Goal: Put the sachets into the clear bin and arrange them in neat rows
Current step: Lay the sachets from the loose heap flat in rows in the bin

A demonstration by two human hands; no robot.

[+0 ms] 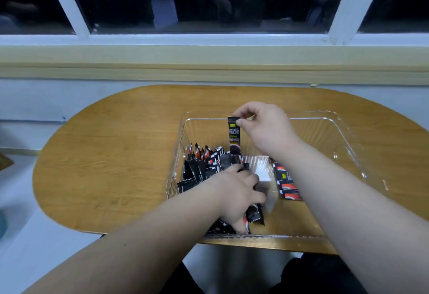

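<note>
A clear plastic bin (343, 138) sits on the wooden table. Several black-and-red sachets (204, 161) stand packed along its left side. My right hand (262, 126) pinches the top of one black sachet (234, 138), which hangs upright above the row. My left hand (234, 191) is inside the bin with its fingers curled round the standing sachets at the near left. A few more sachets (286, 184) lie flat near the bin's middle, partly hidden by my right forearm.
The oval wooden table (111, 154) stands against a wall under a dark window. A white reflective patch (262, 173) shows in the bin between the sachet groups. My dark-clothed knees show under the table's near edge.
</note>
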